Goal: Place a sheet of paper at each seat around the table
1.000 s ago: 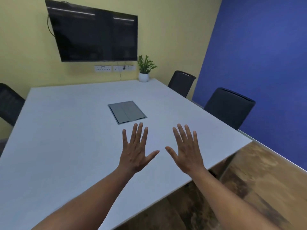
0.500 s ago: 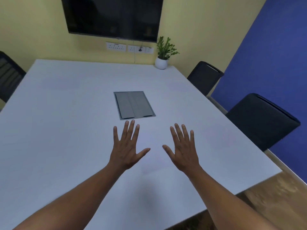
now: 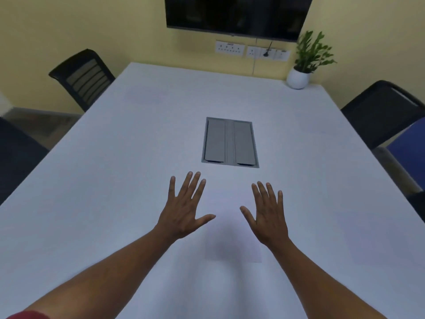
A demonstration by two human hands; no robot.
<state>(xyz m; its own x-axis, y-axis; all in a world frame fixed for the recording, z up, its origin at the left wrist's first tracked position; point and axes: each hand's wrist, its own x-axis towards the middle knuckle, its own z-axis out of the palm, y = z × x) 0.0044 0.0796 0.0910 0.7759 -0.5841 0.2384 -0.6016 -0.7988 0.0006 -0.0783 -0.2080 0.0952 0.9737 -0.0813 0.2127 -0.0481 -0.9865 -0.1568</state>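
Note:
My left hand [image 3: 186, 212] and my right hand [image 3: 268, 217] are held out over the white table [image 3: 92, 203], palms down, fingers straight and spread, holding nothing. Between them lies a faint white sheet of paper [image 3: 232, 245], flat on the table near my edge. A second pale sheet [image 3: 377, 240] lies at the right side. Two more faint sheets show farther off, one at the far left seat [image 3: 145, 96] and one toward the far right seat [image 3: 310, 124]. Their edges are hard to make out against the white top.
A grey cable hatch [image 3: 230, 142] sits in the table's middle. Black chairs stand at the far left [image 3: 82, 77], near left [image 3: 16, 155] and right [image 3: 381, 111]. A potted plant [image 3: 299, 77] is at the far right corner, under a wall screen [image 3: 232, 14].
The view has swung left, from the table's right corner to its near end, facing the screen. Both hands stay spread and empty over the table.

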